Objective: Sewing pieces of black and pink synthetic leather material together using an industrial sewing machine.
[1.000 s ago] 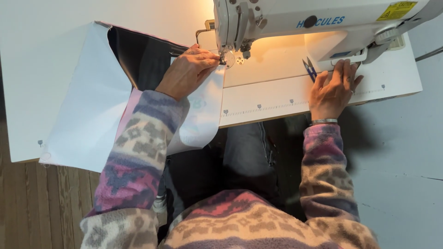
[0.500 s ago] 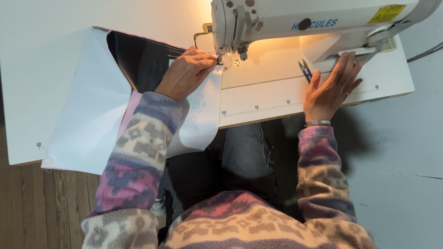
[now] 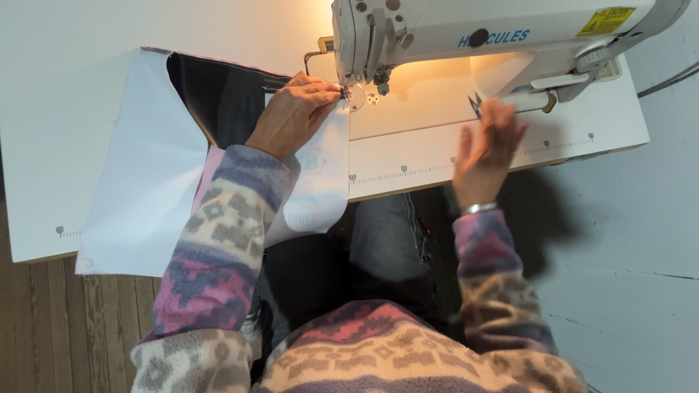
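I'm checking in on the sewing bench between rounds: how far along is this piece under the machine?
Done: the white fabric lies on the table with its edge fed to the presser foot of the sewing machine. In hand: the left hand pins that edge at the needle; the right hand, blurred, is by the blue snips. Left: most of the fabric hangs off the table unfed; no finished seam shows.

A white, flat-topped desk [image 3: 65,87] with small ruler marks printed along its near edge carries everything here. On its right part stands a white industrial sewing machine [image 3: 466,29] — its lamp throws a warm glow on the surface beneath. A pale, thin fabric sheet [image 3: 145,189] lies over the left part and hangs past the near edge, a dark lining [image 3: 218,102] showing behind it. Small blue-handled snips [image 3: 475,106] lie beneath the machine's arm.
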